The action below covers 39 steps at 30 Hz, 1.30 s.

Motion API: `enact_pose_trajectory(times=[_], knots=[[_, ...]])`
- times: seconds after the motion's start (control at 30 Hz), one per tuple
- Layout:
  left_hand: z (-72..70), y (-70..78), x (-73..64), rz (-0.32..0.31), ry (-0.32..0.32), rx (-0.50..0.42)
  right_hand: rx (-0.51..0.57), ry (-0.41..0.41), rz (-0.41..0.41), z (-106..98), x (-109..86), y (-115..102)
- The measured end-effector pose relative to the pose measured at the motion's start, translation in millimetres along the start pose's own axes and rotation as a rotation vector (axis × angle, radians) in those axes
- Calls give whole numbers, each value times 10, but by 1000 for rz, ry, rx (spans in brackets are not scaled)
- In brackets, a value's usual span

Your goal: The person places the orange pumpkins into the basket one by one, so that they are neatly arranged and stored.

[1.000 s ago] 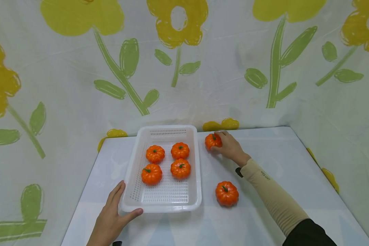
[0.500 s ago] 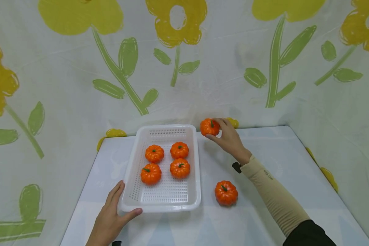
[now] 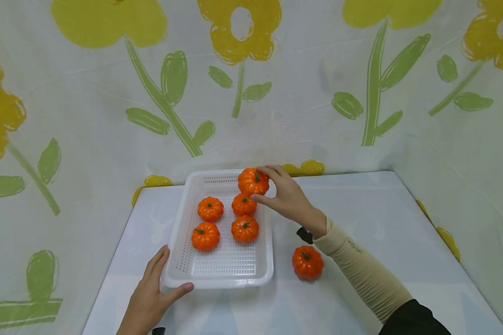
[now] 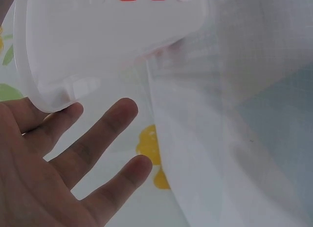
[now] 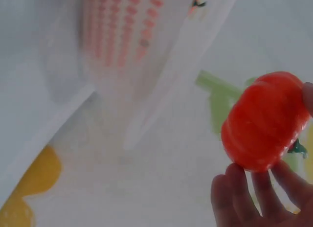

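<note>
Left grip (image 3: 148, 293), fingers spread, touches a white basket's (image 3: 224, 265) near left corner. Right of it, one loose pumpkin (image 3: 308, 263) sits on the bench (image 3: 360, 200); the beige sleeve's (image 3: 360, 265) lettering is too small to read. Past four basketed pumpkins (image 3: 206, 237), the right grip (image 3: 287, 197) grasps another pumpkin (image 3: 251, 181) above the far right corner.

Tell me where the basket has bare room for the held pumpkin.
The near end of the basket is bare, between its near wall and the front-left pumpkin and front-right pumpkin; a smaller patch lies beyond the back-left pumpkin. Crowded: the right side, where back-right pumpkin, front-right pumpkin and held pumpkin bunch in view.
</note>
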<state>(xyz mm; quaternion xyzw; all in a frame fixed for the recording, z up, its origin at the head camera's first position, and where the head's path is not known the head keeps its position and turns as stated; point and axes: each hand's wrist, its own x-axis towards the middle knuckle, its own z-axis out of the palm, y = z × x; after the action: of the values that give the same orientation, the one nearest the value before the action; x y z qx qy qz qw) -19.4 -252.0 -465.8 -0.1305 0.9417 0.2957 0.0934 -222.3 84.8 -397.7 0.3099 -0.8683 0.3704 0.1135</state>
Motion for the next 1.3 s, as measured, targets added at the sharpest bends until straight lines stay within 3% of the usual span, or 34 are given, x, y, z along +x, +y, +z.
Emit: enact_pose_trajectory(times=[0.43,0.7,0.97,1.3], knots=[[-5,-11,25,2,-4,-14,22,-191,-119,315,29,-594],[-1,-26,7,30,2,-13,-61,-337,-227,574,-17,-864],[9,-23,6,32,5,-17,-177,-508,-266,866,-34,-1066],[5,-38,-4,89,39,-25,-243,-597,-293,1144,-129,-1130]])
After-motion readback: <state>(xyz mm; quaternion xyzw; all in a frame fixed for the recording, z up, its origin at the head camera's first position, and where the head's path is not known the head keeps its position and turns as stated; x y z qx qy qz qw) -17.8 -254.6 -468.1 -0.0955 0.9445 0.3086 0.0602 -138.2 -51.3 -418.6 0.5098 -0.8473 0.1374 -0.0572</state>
